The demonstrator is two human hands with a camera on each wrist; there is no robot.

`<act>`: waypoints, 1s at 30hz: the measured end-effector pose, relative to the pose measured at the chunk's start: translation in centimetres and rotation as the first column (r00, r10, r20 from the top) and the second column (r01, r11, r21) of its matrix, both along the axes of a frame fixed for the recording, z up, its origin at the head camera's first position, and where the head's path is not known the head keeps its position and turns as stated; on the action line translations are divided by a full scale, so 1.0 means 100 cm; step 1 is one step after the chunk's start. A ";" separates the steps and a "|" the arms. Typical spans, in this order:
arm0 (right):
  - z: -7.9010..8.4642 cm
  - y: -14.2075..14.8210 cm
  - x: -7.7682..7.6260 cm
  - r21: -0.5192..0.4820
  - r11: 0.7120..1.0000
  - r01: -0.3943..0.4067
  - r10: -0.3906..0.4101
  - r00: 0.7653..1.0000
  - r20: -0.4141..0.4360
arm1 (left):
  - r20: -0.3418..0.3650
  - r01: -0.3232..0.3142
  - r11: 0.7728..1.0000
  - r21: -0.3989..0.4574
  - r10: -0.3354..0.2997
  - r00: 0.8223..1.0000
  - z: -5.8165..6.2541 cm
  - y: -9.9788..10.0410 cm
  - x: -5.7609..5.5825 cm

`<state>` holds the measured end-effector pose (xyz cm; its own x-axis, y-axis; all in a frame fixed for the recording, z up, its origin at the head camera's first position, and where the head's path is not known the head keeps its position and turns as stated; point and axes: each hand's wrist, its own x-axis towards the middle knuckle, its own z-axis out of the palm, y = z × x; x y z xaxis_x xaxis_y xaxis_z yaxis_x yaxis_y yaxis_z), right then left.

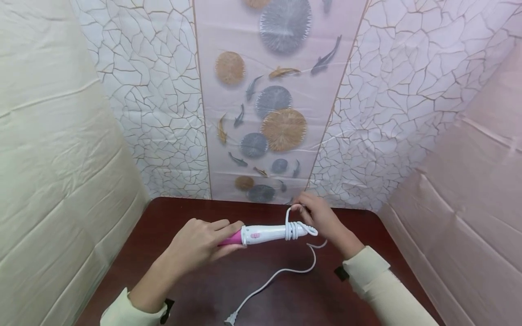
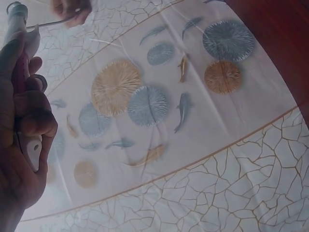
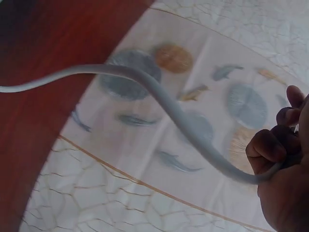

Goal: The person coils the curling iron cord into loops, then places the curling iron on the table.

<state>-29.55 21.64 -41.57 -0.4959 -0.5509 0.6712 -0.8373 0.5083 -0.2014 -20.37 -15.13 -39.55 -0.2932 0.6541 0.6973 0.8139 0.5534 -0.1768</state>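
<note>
My left hand grips the pink part of a pink-and-white hair iron, held level above the table. A small pink switch shows on its white handle. In the left wrist view, the fingers wrap around the pink section, and a white end piece sticks out below them. Several turns of white cord lie around the handle near its right end. My right hand pinches the cord just above these turns. In the right wrist view, a length of cord runs from the curled fingers out to the left.
The loose cord curves down over the dark red-brown table to a plug at the near edge. Behind the table hangs a patterned sheet with fish and round shapes. Pale cloth walls stand at both sides.
</note>
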 end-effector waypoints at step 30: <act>-0.040 -0.024 0.089 0.297 0.955 0.008 0.077 0.959 -0.272 | 0.075 -0.017 0.999 0.029 0.015 0.997 -0.001 -0.011 -0.021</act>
<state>-20.64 19.25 -45.55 -0.2904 -0.7567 0.5857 -0.8562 0.4788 0.1942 -22.50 -16.28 -39.64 -0.3558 0.6282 0.6919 0.8153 0.5706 -0.0988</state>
